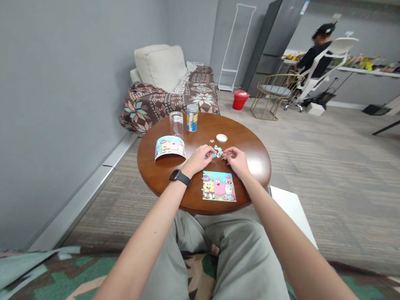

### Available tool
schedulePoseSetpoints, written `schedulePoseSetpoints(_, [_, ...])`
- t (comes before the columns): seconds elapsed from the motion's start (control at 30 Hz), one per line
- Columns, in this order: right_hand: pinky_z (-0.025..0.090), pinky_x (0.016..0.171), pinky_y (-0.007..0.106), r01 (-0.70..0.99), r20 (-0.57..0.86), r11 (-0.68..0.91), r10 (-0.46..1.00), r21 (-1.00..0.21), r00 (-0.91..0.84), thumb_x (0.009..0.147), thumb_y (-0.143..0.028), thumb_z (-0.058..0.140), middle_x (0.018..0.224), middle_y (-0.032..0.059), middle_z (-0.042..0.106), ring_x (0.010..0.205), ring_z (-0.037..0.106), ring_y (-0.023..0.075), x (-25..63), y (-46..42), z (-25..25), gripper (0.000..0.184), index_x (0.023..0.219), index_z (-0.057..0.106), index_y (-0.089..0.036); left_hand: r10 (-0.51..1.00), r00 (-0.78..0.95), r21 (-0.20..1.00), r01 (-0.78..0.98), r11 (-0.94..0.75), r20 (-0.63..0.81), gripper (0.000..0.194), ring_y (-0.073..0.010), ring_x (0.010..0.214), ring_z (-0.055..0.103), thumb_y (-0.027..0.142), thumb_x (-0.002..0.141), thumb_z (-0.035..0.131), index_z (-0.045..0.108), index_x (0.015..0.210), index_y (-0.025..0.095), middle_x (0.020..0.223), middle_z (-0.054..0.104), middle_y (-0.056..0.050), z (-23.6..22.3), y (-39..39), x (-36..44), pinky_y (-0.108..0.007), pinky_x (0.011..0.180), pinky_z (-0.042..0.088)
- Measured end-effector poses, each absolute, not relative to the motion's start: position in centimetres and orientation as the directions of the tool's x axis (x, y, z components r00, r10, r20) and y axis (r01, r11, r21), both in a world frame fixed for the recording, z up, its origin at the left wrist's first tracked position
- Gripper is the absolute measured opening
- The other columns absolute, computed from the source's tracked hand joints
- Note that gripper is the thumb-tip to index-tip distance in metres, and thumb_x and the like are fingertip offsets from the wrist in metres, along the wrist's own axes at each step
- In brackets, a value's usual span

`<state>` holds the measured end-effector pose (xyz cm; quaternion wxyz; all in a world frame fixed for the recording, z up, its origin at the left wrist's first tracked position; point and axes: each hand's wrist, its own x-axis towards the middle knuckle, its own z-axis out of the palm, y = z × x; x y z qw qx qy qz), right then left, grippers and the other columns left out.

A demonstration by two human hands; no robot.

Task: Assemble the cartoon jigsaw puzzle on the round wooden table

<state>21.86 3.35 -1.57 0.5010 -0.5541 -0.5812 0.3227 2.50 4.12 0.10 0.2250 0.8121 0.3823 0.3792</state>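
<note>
A small pile of jigsaw puzzle pieces [218, 150] lies on the round brown table [195, 205], between my two hands. From the left, my left hand [201, 159], with a dark watch on its wrist, reaches to the pile; its fingertips are pinched together, and what is in them is too small to make out. My right hand [237, 161] is at the pile's right side, thumb and finger closed on a small pale puzzle piece [224, 158]. Nearer to me lies a flat square cartoon puzzle [219, 186] with yellow and pink characters. A few loose pieces sit just behind the pile.
On the table stand a curved cartoon picture sheet [171, 147], a clear glass [176, 124], a cartoon tin [192, 118] and a round white lid [221, 138]. Beyond are a covered sofa [176, 97], a red bin [240, 100] and a seated person [316, 57].
</note>
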Motion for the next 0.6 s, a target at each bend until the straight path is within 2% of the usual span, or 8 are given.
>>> schedulePoseSetpoints(0.17, [0.052, 0.057, 0.027, 0.38, 0.257, 0.192, 0.958, -0.905, 0.127, 0.069, -0.027, 0.061, 0.072, 0.0025, 0.067, 0.062, 0.06, 0.0157, 21.84, 3.42, -1.72, 0.016, 0.082, 0.067, -0.019, 0.779, 0.432, 0.657, 0.428, -0.621, 0.455, 0.02, -0.0111, 0.074, 0.062, 0.002, 0.08, 0.062, 0.068, 0.092, 0.017, 0.095, 0.064, -0.002, -0.05, 4.12, 2.39, -0.024, 0.073, 0.053])
schedulePoseSetpoints(0.43, [0.051, 0.062, 0.025, 0.419, 0.274, 0.195, 0.952, -0.887, 0.138, 0.066, -0.02, 0.052, 0.074, 0.0008, 0.067, 0.063, 0.058, 0.0138, 22.08, 3.44, -1.71, 0.026, 0.086, 0.068, -0.019, 0.769, 0.44, 0.668, 0.397, -0.63, 0.464, 0.032, -0.008, 0.067, 0.06, -0.005, 0.071, 0.062, 0.066, 0.094, 0.016, 0.095, 0.063, -0.002, -0.46, 4.29, 2.39, -0.023, 0.07, 0.053])
schedulePoseSetpoints(0.6, [0.05, 0.06, 0.025, 0.404, 0.269, 0.194, 0.953, -0.894, 0.138, 0.061, -0.016, 0.047, 0.075, -0.0007, 0.068, 0.057, 0.055, 0.012, 21.97, 3.13, -1.42, 0.034, 0.088, 0.067, -0.019, 0.754, 0.46, 0.617, 0.439, -0.653, 0.469, 0.029, -0.0115, 0.073, 0.06, -0.006, 0.073, 0.057, 0.068, 0.089, 0.016, 0.09, 0.063, -0.002, 0.03, 4.1, 2.29, -0.026, 0.075, 0.053])
